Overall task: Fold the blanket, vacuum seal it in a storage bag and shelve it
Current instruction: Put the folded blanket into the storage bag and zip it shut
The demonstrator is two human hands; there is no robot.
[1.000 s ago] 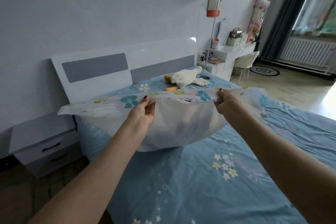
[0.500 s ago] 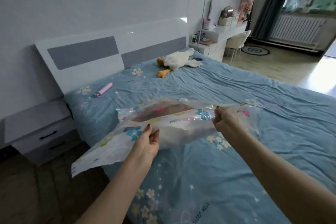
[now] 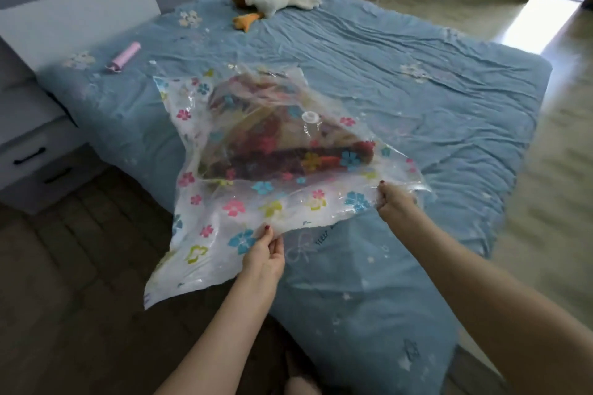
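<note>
Both hands pinch the bag's (image 3: 272, 151) near edge, left hand (image 3: 264, 258) and right hand (image 3: 393, 205) apart. The bag lies flat on the bed (image 3: 417, 90), valve (image 3: 310, 116) up, blanket (image 3: 282, 141) inside, long axis running away toward the headboard.

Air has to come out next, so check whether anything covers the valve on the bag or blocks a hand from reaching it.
Nothing visible does. The white valve sits exposed on top of the storage bag, above the blanket inside. The left hand and right hand both pinch the bag's near edge, so neither is free.
</note>
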